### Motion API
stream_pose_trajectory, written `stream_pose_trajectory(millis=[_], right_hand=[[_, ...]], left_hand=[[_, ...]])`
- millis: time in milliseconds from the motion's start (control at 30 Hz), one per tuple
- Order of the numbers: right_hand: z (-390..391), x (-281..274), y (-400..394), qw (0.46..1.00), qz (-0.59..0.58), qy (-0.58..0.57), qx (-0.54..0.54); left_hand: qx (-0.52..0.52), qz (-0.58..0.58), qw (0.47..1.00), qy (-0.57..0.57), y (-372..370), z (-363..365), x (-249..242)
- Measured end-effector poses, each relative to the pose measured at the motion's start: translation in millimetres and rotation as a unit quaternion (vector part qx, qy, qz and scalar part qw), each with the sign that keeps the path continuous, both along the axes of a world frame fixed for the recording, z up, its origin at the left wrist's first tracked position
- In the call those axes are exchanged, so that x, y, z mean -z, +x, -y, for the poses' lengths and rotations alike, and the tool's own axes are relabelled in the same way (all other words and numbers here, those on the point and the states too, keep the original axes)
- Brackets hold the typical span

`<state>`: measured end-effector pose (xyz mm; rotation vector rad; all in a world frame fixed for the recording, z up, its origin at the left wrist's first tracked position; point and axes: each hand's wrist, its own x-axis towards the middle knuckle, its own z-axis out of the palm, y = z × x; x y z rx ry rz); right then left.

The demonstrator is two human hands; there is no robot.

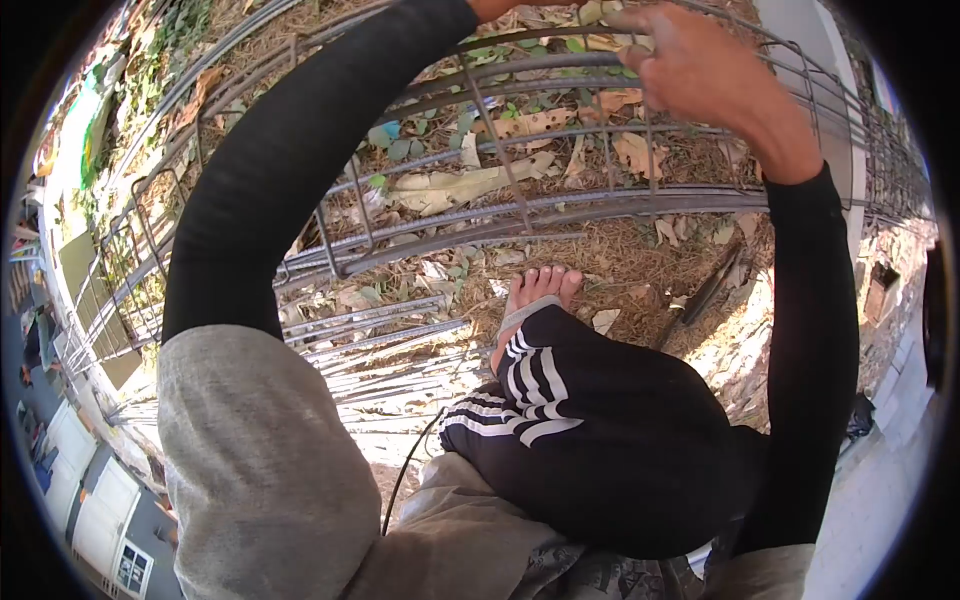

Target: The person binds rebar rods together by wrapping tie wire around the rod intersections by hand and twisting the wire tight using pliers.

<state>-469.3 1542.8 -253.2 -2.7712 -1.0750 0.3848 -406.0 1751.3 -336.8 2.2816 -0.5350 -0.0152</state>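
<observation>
A long cage of steel rebar (560, 205), with ribbed bars and thin bent stirrups (497, 140), runs across the ground in front of me. At its upper side is my right hand (700, 75), fingers curled and thumb bent in by the top bar and a stirrup. What sits between those fingertips is hidden. Only a sliver of my left hand (505, 7) shows at the top edge, beyond the top bars, and its fingers are cut off by the frame. Both forearms, in black sleeves, reach over the cage.
Loose steel rods (390, 340) lie on the ground left of my bare foot (540, 290). Dry leaves (470, 185) and straw cover the soil under the cage. A pale wall edge (855, 150) stands at right. White doors (105, 510) show far left.
</observation>
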Motion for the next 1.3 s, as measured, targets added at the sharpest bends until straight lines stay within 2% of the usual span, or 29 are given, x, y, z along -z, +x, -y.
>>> stream_pose_trajectory(millis=[67, 100, 133, 167, 200, 233, 267, 300, 333, 400, 433, 467, 500, 633, 667, 700, 767, 833, 900, 967, 1000, 1033, 1067, 1100, 1133, 1233, 1300], right_hand=[[8, -12, -4, 0.995, -0.025, -0.057, 0.082], [7, -18, -10, 0.992, -0.045, -0.018, 0.114], [1, -6, -9, 0.992, -0.037, -0.028, 0.121], [-4, -8, -7, 0.989, -0.077, -0.012, 0.123], [-11, -3, -3, 0.987, -0.072, 0.0, 0.145], [-16, -3, 7, 0.993, -0.067, -0.004, 0.1], [-28, -26, 25, 0.974, -0.187, -0.104, 0.075], [-16, -36, 30, 0.952, -0.285, -0.024, 0.108], [-7, -24, 32, 0.908, -0.357, 0.111, 0.191], [-12, 10, 37, 0.857, -0.418, 0.212, 0.216], [-11, 7, 24, 0.828, -0.437, 0.23, 0.264], [-19, 19, 19, 0.817, -0.437, 0.267, 0.263], [-29, 28, 23, 0.814, -0.448, 0.254, 0.27], [-32, 23, 15, 0.79, -0.478, 0.26, 0.282], [-27, 21, 11, 0.799, -0.472, 0.253, 0.275], [-24, 14, 7, 0.824, -0.449, 0.218, 0.268], [-22, 10, 6, 0.828, -0.454, 0.186, 0.271], [-16, 8, -2, 0.813, -0.457, 0.217, 0.289], [-9, 6, -4, 0.826, -0.453, 0.208, 0.265], [8, -13, -15, 0.808, -0.468, 0.265, 0.241], [21, -23, -13, 0.815, -0.481, 0.252, 0.203], [35, -46, -10, 0.831, -0.462, 0.238, 0.2], [51, -61, -4, 0.865, -0.401, 0.216, 0.21], [68, -69, 5, 0.86, -0.38, 0.249, 0.232], [84, -82, 16, 0.879, -0.339, 0.236, 0.239], [113, -91, 54, 0.927, -0.225, 0.16, 0.253], [115, -82, 78, 0.938, -0.22, 0.128, 0.236]], left_hand=[[-0.01, -0.079, 0.996, -0.03, -6, 4, -12], [-0.011, -0.121, 0.992, -0.04, -2, 3, -13], [0.02, -0.162, 0.983, -0.081, 7, 0, -5], [0.001, -0.165, 0.979, -0.12, 8, 4, -3], [0.045, -0.118, 0.985, -0.115, 14, 16, 2], [0.087, -0.071, 0.988, -0.11, 19, 25, 8], [0.109, -0.107, 0.98, -0.125, 25, 21, 13], [0.134, -0.136, 0.971, -0.141, 38, 11, 20], [0.137, -0.166, 0.967, -0.138, 46, 9, 23], [0.107, -0.218, 0.964, -0.106, 52, -1, 28], [0.095, -0.236, 0.963, -0.093, 56, -6, 33], [0.085, -0.253, 0.96, -0.086, 60, -7, 37], [0.08, -0.263, 0.958, -0.081, 61, -10, 36], [0.051, -0.293, 0.954, -0.044, 18, 38, -44], [0.045, -0.288, 0.956, -0.037, 16, 40, -48], [0.057, -0.303, 0.948, -0.076, 23, 32, -32], [0.057, -0.3, 0.95, -0.062, 20, 34, -44], [0.058, -0.3, 0.951, -0.054, 23, 31, -41], [0.06, -0.28, 0.957, -0.041, 26, 38, -50], [0.043, -0.256, 0.965, -0.019, 18, 42, -58], [0.068, -0.229, 0.971, 0.003, 21, 39, -55], [0.091, -0.201, 0.975, 0.025, 25, 33, -50], [0.081, -0.226, 0.971, 0.012, 25, 28, -46], [0.075, -0.248, 0.966, -0.003, 25, 28, -42], [0.073, -0.267, 0.961, -0.02, 26, 30, -40], [0.069, -0.191, 0.977, 0.06, 28, 32, -43], [0.064, -0.095, 0.991, 0.062, 24, 31, -31]])
